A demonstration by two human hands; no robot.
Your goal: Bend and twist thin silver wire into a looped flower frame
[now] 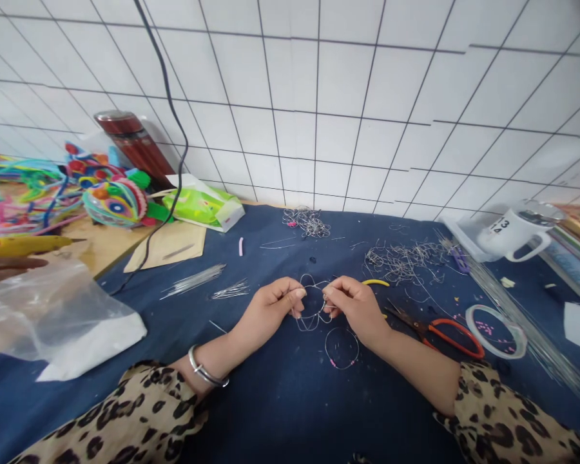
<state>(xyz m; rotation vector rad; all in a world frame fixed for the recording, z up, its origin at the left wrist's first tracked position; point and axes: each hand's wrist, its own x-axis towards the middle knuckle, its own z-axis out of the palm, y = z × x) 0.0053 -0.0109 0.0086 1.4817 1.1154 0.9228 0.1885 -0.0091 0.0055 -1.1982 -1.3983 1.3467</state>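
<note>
Between my two hands is a thin wire ring with looped petals (309, 323) around it, raised a little above the dark blue cloth. My left hand (273, 306) pinches its left side between thumb and fingers. On the opposite side my right hand (355, 306) grips the wire the same way; its fingertips partly hide the loops. Just below my right hand lies a separate wire hoop (327, 351) with small pink pieces on it. Yellow-handled pliers (377, 282) show partly behind my right hand. Scissors with orange-red handles (457, 336) rest to the right of my right wrist.
Tangled wire (406, 261) and another wire heap (309, 222) lie toward the wall. Straight wires (196, 280) are at left, long ones (526, 322) at right. A clear round dish (471, 322) holds pink bits. A white mug (507, 232), plastic bag (77, 316) and black cable (174, 109) flank the workspace.
</note>
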